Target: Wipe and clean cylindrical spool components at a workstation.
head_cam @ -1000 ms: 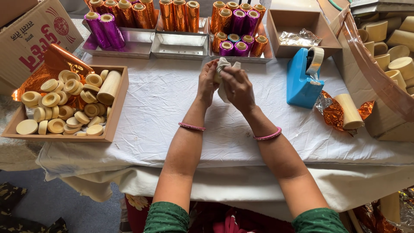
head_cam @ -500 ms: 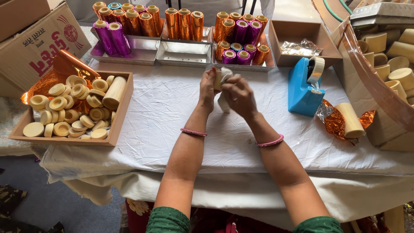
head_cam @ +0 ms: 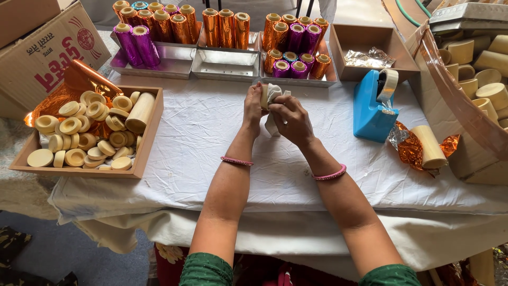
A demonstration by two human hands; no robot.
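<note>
Wiping: my left hand (head_cam: 253, 107) grips the spool (head_cam: 265, 97) above the table (head_cam: 201, 132); my right hand (head_cam: 291, 119) clenches the cloth (head_cam: 273, 94) against it; I would rotate the spool steadily, pressing evenly.

Left hand (head_cam: 253, 108) grips small pale wooden ring (head_cam: 264, 97); right hand (head_cam: 291, 121) presses crumpled white cloth (head_cam: 272, 94) against it, over white-clothed table (head_cam: 211, 137). Blue tape dispenser (head_cam: 370, 108) at 3 o'clock of hands. Wooden tray of pale rings (head_cam: 90, 132) at 9 o'clock. Foil-wrapped orange and purple tubes (head_cam: 288, 39) at 12 o'clock.
</note>
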